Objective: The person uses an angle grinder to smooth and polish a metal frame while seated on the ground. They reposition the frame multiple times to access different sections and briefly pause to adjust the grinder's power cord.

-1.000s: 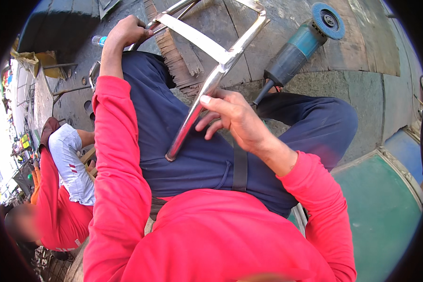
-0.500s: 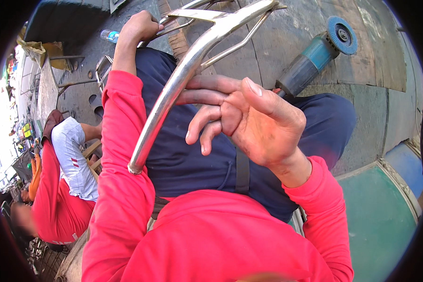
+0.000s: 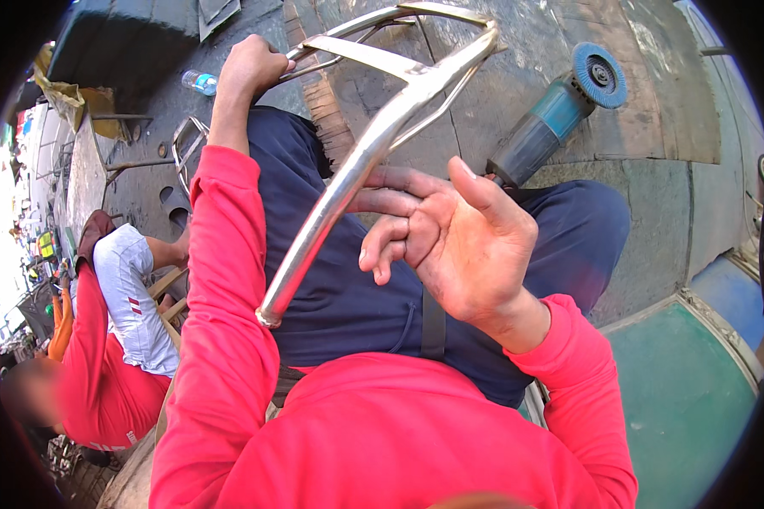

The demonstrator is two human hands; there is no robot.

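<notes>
Taking the view as a clock face, the left hand [image 3: 255, 69], at 11, is curled closed around a side tube of the shiny silver tubular metal frame [image 3: 335, 199]. The frame's thick tube slants from 1 toward 7, its lower end beside the left sleeve [image 3: 225, 254]. Just right of centre, the right hand [image 3: 467, 242], nearer this tube, has its palm up and thumb spread, gripping nothing. Its two extended fingers point toward 10, their tips hidden behind the tube; whether they touch it, I cannot tell. The teal-and-black angle grinder with blue disc [image 3: 545, 127] lies at 2.
</notes>
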